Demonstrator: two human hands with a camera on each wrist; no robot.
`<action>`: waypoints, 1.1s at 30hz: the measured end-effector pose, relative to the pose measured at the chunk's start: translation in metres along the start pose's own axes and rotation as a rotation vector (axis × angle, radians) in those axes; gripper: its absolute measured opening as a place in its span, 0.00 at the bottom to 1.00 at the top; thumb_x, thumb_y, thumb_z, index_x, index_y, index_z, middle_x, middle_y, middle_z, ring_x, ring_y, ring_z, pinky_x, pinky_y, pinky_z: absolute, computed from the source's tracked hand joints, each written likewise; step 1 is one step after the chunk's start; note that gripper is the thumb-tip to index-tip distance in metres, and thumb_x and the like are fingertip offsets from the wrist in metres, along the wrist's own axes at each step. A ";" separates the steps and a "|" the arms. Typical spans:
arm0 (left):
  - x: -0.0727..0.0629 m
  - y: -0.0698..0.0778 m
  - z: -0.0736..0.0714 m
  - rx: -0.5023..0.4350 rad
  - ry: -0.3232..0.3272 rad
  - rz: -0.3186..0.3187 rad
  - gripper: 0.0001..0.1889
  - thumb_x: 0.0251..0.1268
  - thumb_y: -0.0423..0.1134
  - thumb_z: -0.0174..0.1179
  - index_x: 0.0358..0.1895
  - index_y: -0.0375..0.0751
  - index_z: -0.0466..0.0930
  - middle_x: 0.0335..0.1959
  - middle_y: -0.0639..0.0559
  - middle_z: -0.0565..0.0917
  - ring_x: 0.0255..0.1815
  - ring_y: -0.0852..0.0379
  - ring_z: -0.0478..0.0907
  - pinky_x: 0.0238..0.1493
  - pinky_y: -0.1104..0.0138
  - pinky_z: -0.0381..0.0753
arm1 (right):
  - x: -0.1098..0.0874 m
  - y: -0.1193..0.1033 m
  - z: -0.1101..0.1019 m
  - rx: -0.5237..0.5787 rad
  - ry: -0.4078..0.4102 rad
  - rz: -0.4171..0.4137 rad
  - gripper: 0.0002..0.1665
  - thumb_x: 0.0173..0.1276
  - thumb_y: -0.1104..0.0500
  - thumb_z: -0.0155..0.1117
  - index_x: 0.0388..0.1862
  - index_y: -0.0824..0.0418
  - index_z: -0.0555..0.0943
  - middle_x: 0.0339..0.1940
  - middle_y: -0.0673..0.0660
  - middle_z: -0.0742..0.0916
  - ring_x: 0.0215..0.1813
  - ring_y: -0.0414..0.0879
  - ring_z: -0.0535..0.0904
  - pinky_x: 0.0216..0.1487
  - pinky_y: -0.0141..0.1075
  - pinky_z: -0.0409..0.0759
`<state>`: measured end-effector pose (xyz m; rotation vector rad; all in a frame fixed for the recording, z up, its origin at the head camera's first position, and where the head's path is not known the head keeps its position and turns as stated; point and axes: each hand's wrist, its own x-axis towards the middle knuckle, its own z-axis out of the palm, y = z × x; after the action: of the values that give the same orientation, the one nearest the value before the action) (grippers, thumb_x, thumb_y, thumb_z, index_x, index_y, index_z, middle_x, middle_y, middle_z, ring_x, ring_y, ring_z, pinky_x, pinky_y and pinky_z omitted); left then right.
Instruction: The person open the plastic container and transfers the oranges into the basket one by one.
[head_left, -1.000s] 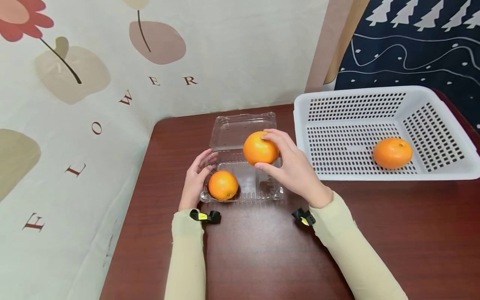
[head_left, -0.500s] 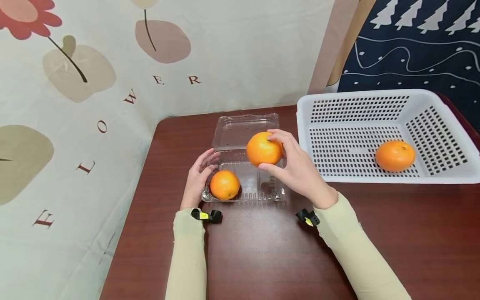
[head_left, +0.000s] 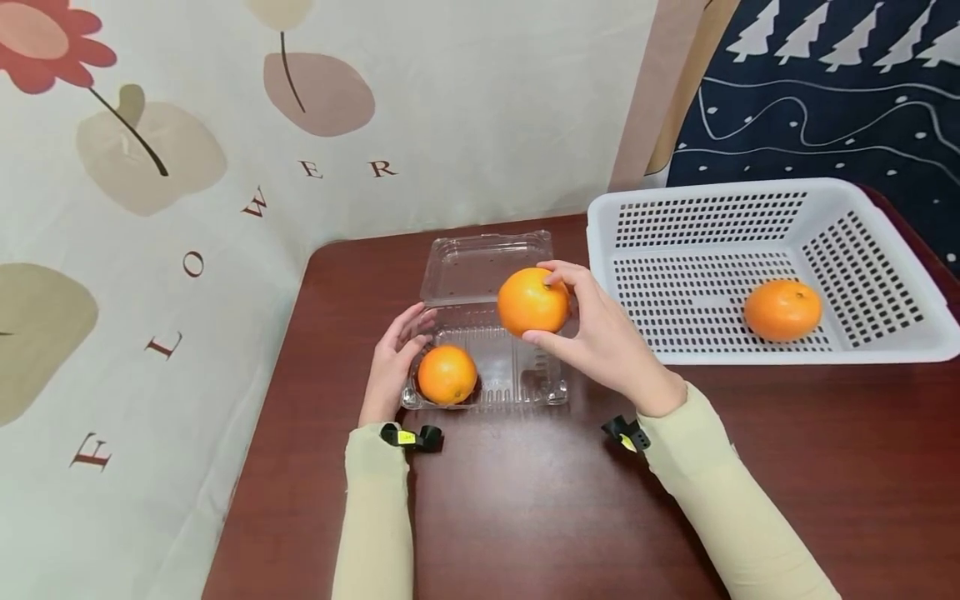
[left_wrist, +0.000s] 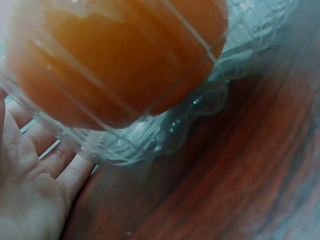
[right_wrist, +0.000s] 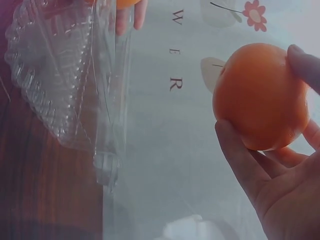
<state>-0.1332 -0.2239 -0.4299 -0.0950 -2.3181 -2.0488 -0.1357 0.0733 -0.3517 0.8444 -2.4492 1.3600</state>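
Note:
My right hand (head_left: pixel 607 346) holds an orange (head_left: pixel 533 302) between thumb and fingers, raised over the right part of a clear plastic clamshell box (head_left: pixel 497 367). The right wrist view shows that orange (right_wrist: pixel 262 97) up in the air, apart from the box. A second orange (head_left: pixel 447 375) sits in the left end of the box. At the box's left wall rests my left hand (head_left: pixel 390 362), its fingers relaxed along the side. Seen from the left wrist, the fingers (left_wrist: pixel 50 150) lie against the outside of the clear wall, with the orange (left_wrist: pixel 120 60) behind the plastic.
The box's lid (head_left: pixel 487 267) is folded back toward the wall. To the right stands a white perforated basket (head_left: pixel 675 354) with one orange (head_left: pixel 782 310) in it. A printed cloth (head_left: pixel 480 108) hangs behind the dark wooden table (head_left: pixel 495 508).
The right hand has shifted slightly to the right with its orange, still above the box. The left hand stays at the box's left side. The head view moves a little.

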 end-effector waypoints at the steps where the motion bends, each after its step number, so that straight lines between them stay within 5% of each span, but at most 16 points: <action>1: -0.001 0.000 -0.001 0.003 0.001 -0.002 0.24 0.65 0.28 0.46 0.64 0.43 0.61 0.59 0.45 0.70 0.60 0.52 0.66 0.57 0.65 0.68 | 0.000 0.000 -0.001 -0.007 -0.003 0.001 0.36 0.49 0.43 0.68 0.50 0.56 0.63 0.61 0.46 0.69 0.57 0.41 0.67 0.52 0.35 0.73; 15: 0.003 -0.020 -0.005 -0.015 0.017 0.019 0.23 0.64 0.31 0.49 0.63 0.50 0.64 0.57 0.50 0.72 0.59 0.55 0.67 0.57 0.66 0.68 | 0.000 -0.003 -0.015 -0.080 -0.008 -0.020 0.36 0.46 0.46 0.72 0.47 0.57 0.63 0.61 0.47 0.69 0.55 0.42 0.69 0.50 0.37 0.73; 33: 0.003 -0.020 -0.005 -0.010 0.017 0.009 0.23 0.65 0.31 0.49 0.63 0.50 0.64 0.57 0.52 0.73 0.59 0.57 0.67 0.57 0.66 0.68 | 0.000 -0.010 -0.034 -0.218 -0.033 -0.116 0.36 0.46 0.48 0.71 0.48 0.57 0.63 0.61 0.48 0.69 0.43 0.41 0.71 0.40 0.33 0.75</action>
<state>-0.1382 -0.2316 -0.4487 -0.0873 -2.2932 -2.0491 -0.1324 0.0972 -0.3259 0.9439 -2.4725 1.0255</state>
